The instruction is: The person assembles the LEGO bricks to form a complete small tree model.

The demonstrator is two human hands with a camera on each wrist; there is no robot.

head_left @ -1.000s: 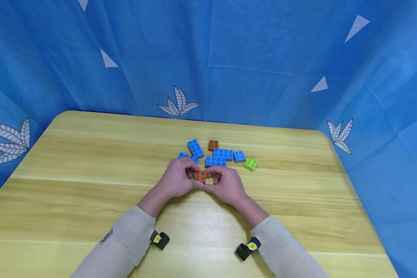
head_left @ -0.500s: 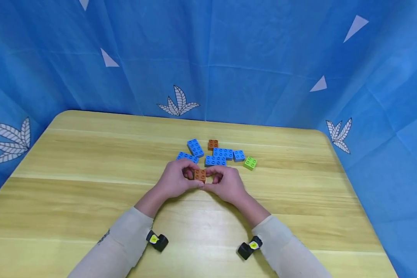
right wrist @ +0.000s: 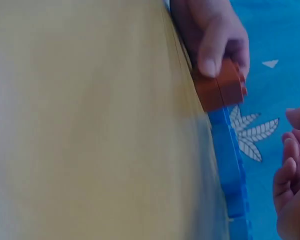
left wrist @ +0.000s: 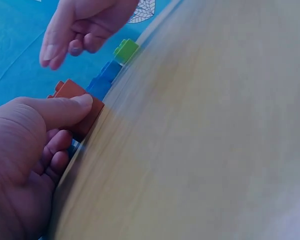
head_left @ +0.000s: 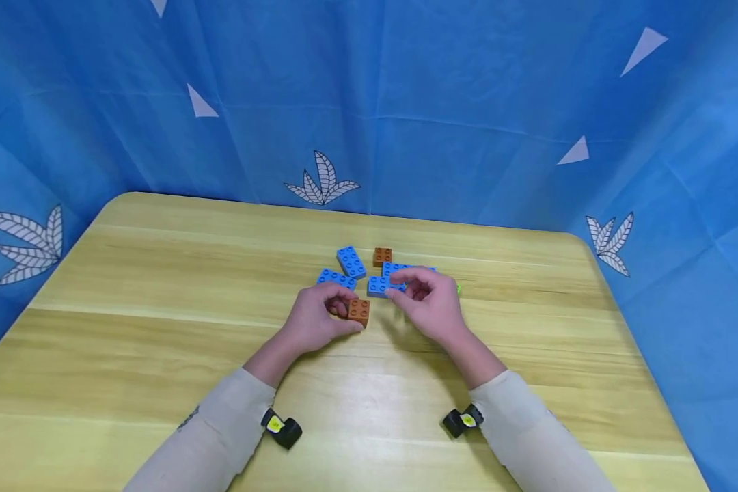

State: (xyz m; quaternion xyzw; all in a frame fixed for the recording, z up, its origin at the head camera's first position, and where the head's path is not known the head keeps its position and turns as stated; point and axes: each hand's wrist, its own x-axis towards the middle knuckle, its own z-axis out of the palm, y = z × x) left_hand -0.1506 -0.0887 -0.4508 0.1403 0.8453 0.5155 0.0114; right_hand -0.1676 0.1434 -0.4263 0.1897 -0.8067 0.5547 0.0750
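Observation:
My left hand [head_left: 316, 318] pinches a stack of two orange-brown toy bricks [head_left: 359, 311] between thumb and fingers, close over the table. A seam between the stacked bricks [right wrist: 220, 90] shows in the right wrist view. My right hand [head_left: 432, 304] is raised to the right of the stack, fingers loosely bent with a gap between thumb and forefinger, nothing held. In the head view it overlaps the blue eight-stud bricks [head_left: 378, 285] behind it. From the left wrist view, the right hand [left wrist: 92, 25] hangs above the row of bricks.
Behind the hands lie another orange-brown brick [head_left: 383, 257], a tilted blue brick [head_left: 351, 262] and a blue brick [head_left: 337, 279] near the left fingers. A lime-green brick [left wrist: 126, 50] lies at the right end of the group. A blue curtain [head_left: 467, 123] hangs behind the table [head_left: 178, 273].
My right hand has let go of the orange-brown bricks and moved right and slightly up, covering the small blue brick and most of the green one. The left hand keeps its grip.

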